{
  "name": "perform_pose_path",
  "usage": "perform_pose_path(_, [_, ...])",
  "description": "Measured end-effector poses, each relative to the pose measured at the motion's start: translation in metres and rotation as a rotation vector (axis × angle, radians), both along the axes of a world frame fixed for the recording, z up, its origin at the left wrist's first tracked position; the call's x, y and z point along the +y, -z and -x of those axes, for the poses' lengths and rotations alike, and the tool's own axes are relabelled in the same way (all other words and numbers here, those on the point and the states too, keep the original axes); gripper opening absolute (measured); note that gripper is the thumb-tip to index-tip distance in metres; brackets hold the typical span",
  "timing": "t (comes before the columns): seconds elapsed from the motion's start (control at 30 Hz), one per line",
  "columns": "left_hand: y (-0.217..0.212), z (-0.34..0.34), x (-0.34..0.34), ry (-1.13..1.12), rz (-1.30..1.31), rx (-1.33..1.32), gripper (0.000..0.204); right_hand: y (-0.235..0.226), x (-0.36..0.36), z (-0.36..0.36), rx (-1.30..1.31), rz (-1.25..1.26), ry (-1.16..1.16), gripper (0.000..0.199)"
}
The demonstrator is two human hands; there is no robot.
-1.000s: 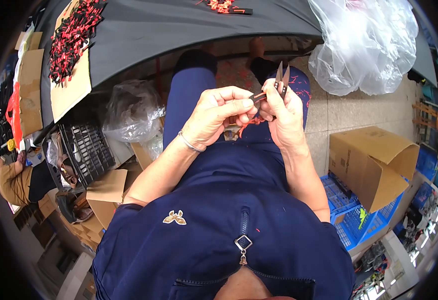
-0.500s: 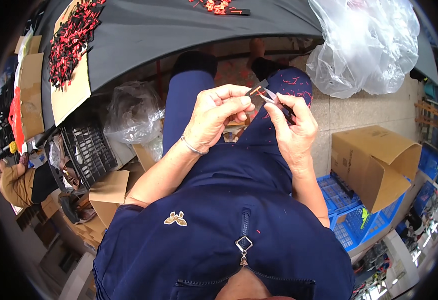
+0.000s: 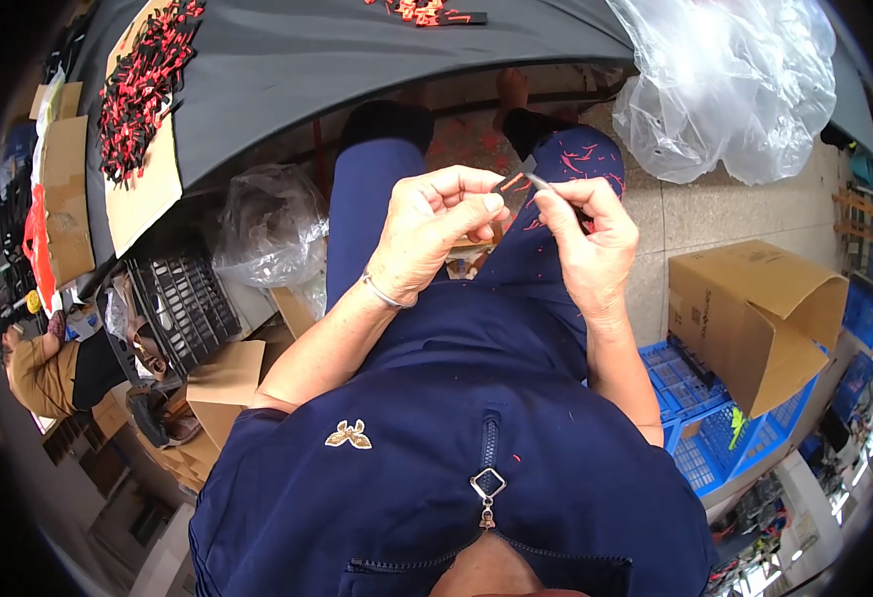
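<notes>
Between the thumb and forefinger of my left hand (image 3: 431,227) is a small black fabric strip (image 3: 509,183) with an orange-red mark along it. My right hand (image 3: 592,239) is closed round a small pair of thread snips (image 3: 537,181); their tips point at the strip's end, and most of their body is hidden in my fingers. Both hands meet above my lap. Red thread scraps (image 3: 586,157) lie scattered over my right trouser knee. On cardboard at the far left rests a heap of black and red strips (image 3: 148,95). A smaller pile (image 3: 422,12) lies at the table's top middle.
A dark-covered table (image 3: 357,60) spans the far side. Clear plastic bags (image 3: 730,90) hang over its right part. To my right, an open cardboard box (image 3: 745,318) sits on blue crates (image 3: 715,438). A black crate (image 3: 183,303) stands left; another person (image 3: 48,373) is beyond it.
The snips' blades, spread apart half a second ago, now look closer together at the strip. My right hand has shifted slightly, and the whole view has moved a little.
</notes>
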State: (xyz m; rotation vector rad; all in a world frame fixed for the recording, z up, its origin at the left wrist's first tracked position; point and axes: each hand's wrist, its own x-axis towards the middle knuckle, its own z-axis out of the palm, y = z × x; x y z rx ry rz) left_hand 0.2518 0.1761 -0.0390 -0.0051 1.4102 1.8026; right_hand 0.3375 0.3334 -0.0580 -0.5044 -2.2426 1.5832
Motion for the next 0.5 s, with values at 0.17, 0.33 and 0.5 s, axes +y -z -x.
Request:
perform_pose_path(0.17, [0.002, -0.004, 0.004, -0.009, 0.002, 0.025, 0.021, -0.007, -0.006, 0.003, -0.066, 0.716, 0.059, 0.017])
perform_pose_path(0.33, [0.001, -0.007, 0.004, 0.028, 0.009, -0.028, 0.02, 0.002, -0.014, 0.007, -0.015, 0.661, -0.007, 0.009])
perform_pose_path(0.5, [0.003, -0.001, -0.005, -0.024, -0.011, -0.096, 0.019, 0.013, -0.006, 0.021, 0.006, 0.366, 0.241, 0.009])
